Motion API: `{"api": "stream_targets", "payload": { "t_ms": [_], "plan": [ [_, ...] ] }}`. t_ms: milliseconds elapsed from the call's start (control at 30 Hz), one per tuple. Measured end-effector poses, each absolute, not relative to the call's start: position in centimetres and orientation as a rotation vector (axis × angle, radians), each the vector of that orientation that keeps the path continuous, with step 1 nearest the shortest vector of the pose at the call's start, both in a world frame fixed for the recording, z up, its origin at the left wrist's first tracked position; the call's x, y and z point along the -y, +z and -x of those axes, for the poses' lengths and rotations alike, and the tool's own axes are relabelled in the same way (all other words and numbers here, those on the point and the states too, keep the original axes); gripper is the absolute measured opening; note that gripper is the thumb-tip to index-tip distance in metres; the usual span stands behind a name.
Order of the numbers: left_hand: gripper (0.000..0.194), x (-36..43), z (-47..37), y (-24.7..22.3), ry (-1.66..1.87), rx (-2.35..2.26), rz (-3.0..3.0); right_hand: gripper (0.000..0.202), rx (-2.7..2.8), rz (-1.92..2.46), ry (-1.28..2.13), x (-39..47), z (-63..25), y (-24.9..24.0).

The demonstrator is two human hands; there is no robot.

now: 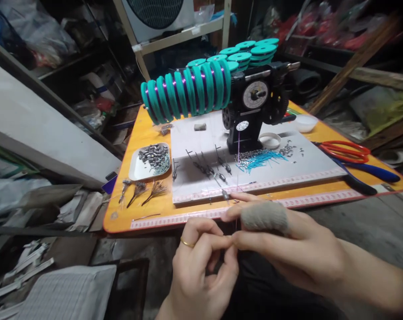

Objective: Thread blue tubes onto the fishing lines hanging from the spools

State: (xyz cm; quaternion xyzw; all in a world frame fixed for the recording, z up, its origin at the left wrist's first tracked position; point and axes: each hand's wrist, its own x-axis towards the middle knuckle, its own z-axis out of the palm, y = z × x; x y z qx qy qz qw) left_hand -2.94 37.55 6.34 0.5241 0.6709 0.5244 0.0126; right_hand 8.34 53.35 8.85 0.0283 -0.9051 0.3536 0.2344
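Observation:
My left hand [201, 262], with a gold ring on one finger, pinches a thin line just in front of the orange table's near edge [148, 222]. My right hand [281, 244] meets it fingertip to fingertip and wears a grey knitted sleeve on the index finger. The purple line [238, 151] runs up from my fingers to a black winding machine [254, 106] with a dial. A small dark sinker [225, 194] hangs on the line just beyond my fingers. A row of teal spools [188, 91] wound with purple line sticks out from the machine's left side.
A white board [288, 166] holds several rigged sinkers [204, 168] and teal tubes [261, 159]. A tray of grey sinkers [151, 160] sits left, feathered bundles [141, 190] before it. Red scissors [346, 151] and blue-handled pliers [371, 171] lie right. Clutter surrounds the table.

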Motion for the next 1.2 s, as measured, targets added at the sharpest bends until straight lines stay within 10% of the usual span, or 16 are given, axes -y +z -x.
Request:
{"api": "stream_targets", "payload": {
  "t_ms": [567,867,1200],
  "plan": [
    [0.013,-38.2,6.1,6.5,1.198,-2.1,-2.561,0.017,2.501,-0.009,0.907,-54.0,-4.0,10.1],
    [0.022,-38.4,5.0,5.5,1.651,-1.179,-0.555,0.037,2.473,-0.427,0.741,-54.2,-6.2,8.4],
    [0.029,-38.8,4.2,5.6,1.641,-0.886,-0.244,0.011,2.441,-0.433,0.719,-53.5,-6.3,7.6]
  ]
}}
